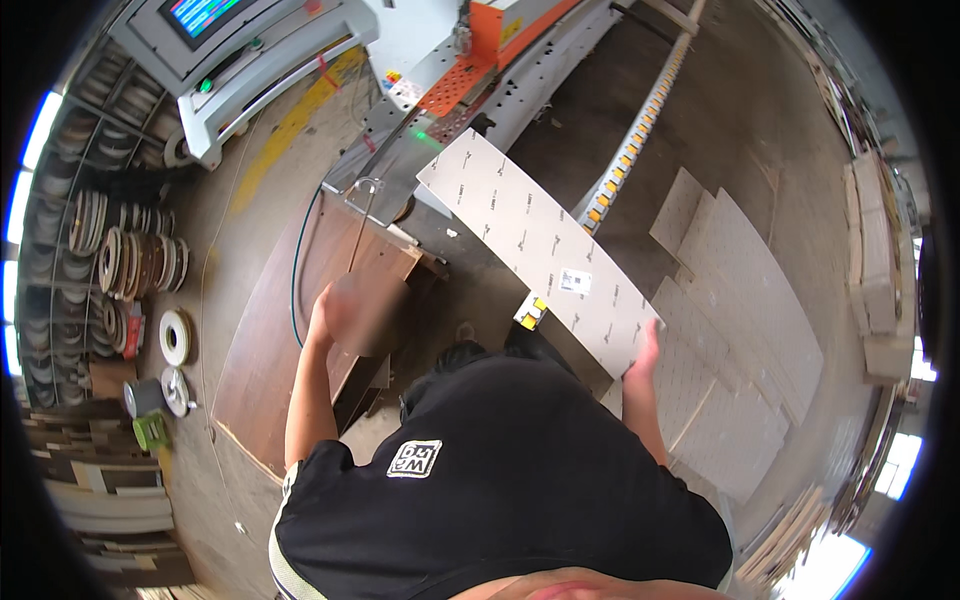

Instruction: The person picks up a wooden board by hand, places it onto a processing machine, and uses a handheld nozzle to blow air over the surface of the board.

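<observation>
A long pale panel (530, 235) with small dark printed marks and a white label (575, 281) slants across the middle of the head view. My right hand (643, 352) grips its near right end, with fingers along the edge. The panel's far end lies against the machine's metal bed (400, 150). To the left, my left hand (328, 312) is over a brown wood-grain tabletop (290, 350). Its fingers are lost in a blurred patch, so what they touch or hold cannot be made out.
An orange-and-white machine (490, 40) with a control screen (200, 15) stands ahead. A rail with yellow rollers (630, 150) runs far right. Pale panels (740, 290) lie stacked at right. Edge-band rolls (130, 260) fill racks at left. A green hose (297, 270) crosses the tabletop.
</observation>
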A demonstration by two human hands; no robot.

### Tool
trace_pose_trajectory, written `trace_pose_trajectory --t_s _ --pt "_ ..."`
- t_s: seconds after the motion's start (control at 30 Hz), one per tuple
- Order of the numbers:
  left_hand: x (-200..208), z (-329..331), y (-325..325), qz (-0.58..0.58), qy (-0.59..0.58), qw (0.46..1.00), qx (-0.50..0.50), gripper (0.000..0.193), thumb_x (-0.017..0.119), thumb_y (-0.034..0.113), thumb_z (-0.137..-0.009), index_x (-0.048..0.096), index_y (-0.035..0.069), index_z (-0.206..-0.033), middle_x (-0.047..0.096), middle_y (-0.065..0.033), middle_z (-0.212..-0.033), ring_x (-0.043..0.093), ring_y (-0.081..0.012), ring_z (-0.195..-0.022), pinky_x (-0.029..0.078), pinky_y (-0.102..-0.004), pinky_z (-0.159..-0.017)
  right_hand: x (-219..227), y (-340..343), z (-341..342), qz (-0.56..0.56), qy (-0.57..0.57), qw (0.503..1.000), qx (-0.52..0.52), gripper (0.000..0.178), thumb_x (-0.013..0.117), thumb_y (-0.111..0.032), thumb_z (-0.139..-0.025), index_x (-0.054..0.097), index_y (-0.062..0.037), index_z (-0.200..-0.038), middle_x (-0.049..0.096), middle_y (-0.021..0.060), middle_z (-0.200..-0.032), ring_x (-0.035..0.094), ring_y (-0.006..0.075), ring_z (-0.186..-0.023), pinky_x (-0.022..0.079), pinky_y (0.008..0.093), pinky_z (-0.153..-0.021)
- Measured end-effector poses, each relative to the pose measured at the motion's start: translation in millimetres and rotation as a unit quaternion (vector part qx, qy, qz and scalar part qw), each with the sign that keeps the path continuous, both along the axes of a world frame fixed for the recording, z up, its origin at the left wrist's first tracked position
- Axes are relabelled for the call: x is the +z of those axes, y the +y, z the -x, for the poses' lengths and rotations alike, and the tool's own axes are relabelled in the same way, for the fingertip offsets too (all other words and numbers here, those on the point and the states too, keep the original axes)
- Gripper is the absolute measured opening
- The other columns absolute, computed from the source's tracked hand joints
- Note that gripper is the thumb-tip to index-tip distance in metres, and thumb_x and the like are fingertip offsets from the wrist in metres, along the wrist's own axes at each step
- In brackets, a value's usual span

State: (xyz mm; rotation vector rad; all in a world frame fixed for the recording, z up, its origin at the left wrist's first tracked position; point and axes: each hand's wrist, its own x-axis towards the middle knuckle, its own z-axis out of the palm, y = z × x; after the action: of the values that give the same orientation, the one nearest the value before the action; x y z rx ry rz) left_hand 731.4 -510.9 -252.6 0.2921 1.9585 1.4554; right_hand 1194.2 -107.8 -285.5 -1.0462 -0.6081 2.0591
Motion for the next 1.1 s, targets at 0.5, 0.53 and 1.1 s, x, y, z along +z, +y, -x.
trace_pose_trajectory --t_s 0.5,0.53,1.1 --pt "59.8 28.5 65.8 0.28 0.596 0.747 -0.093 0.017 0.075 0.021 -0.085 0.073 0.017 -0.101 0.068 -0.0021 -0.106 0.062 -0.028 -0.1 0.049 -0.0415 -0.084 -50.1 110.4 127.3 -0.067 -0.271 0.936 0.214 0.046 0.072 -0.043 -0.095 0.066 -0.0026 -0.117 0.071 0.0064 -0.106 0.07 0.0167 -0.09 0.058 0.0329 -0.072" --pt "62.9 42.2 74.1 0.277 0.615 0.734 -0.076 0.016 0.074 0.02 -0.084 0.073 0.017 -0.1 0.068 -0.0014 -0.107 0.061 -0.0271 -0.1 0.048 -0.0416 -0.085 -43.6 108.8 125.3 -0.074 -0.311 0.915 0.247 0.045 0.072 -0.044 -0.095 0.066 -0.0036 -0.116 0.071 0.0059 -0.104 0.07 0.0161 -0.087 0.058 0.0329 -0.07" --pt "11.6 358.5 250.6 0.083 0.417 0.874 0.234 0.03 0.068 0.035 -0.092 0.07 0.008 -0.106 0.074 -0.0187 -0.097 0.07 -0.0396 -0.096 0.053 -0.0463 -0.084 -13.4 37.4 53.6 -0.102 -0.425 0.851 0.29 0.034 0.071 -0.038 -0.097 0.069 -0.0053 -0.106 0.067 0.0012 -0.08 0.061 0.0075 -0.063 0.054 0.0242 -0.059"
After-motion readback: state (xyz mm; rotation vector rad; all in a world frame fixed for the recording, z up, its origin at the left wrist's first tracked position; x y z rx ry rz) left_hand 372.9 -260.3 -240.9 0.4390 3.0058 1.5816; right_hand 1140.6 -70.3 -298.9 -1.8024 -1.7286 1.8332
